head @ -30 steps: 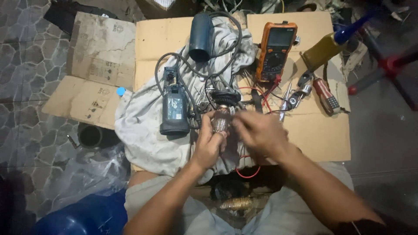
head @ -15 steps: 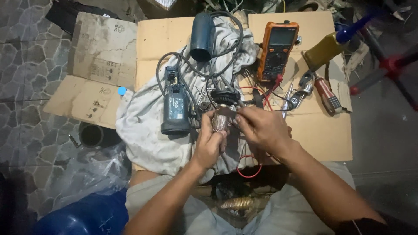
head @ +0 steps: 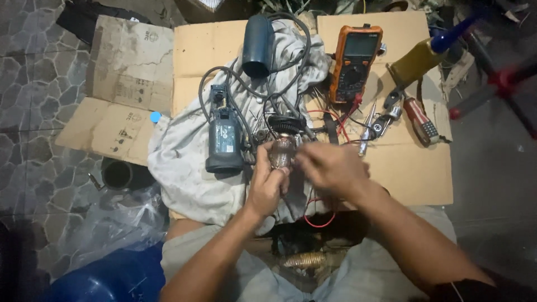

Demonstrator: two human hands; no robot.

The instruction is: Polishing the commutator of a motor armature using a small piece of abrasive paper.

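We count one copper-wound motor armature with a black fan [head: 281,150], one blue tool housing [head: 224,141], one orange multimeter [head: 353,62], two screwdrivers, our left hand [head: 267,182] gripping the upright armature over the grey cloth [head: 190,168], our right hand [head: 331,166] beside it, fingers curled, grip unclear
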